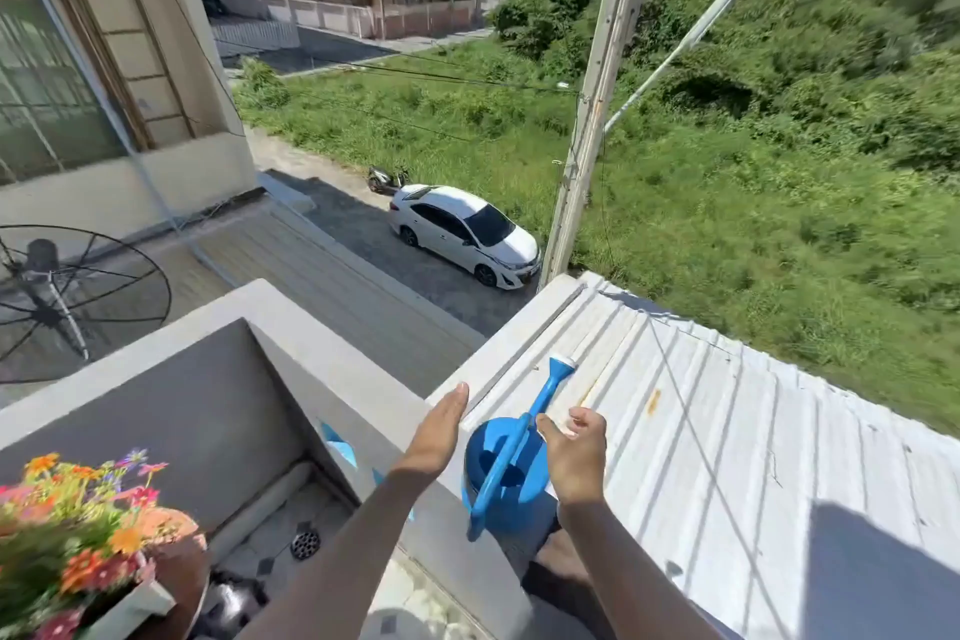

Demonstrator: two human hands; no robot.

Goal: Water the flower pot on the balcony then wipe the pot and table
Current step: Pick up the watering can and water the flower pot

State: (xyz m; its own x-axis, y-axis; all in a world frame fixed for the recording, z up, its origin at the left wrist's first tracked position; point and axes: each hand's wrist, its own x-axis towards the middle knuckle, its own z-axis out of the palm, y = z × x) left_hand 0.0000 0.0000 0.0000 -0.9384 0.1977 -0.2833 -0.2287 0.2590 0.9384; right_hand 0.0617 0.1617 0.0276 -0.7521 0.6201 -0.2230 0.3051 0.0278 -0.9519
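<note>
A blue watering can (506,468) stands on the grey balcony ledge (363,379), its spout pointing away over the roof. My left hand (435,431) is flat and open just to the left of the can, fingers together, holding nothing. To the can's right, my right hand (574,452) is open with curled fingers, close to the handle but apart from it. At the bottom left stands the flower pot (83,535), with orange, pink and purple flowers, partly cut off by the frame. A brown round table edge (179,582) shows under it.
A white corrugated metal roof (727,431) lies beyond the ledge on the right. Below the ledge, the balcony floor has a round drain (305,544) and tiles. A satellite dish (67,296) stands at the left. Blue scraps (340,447) lie on the inner wall.
</note>
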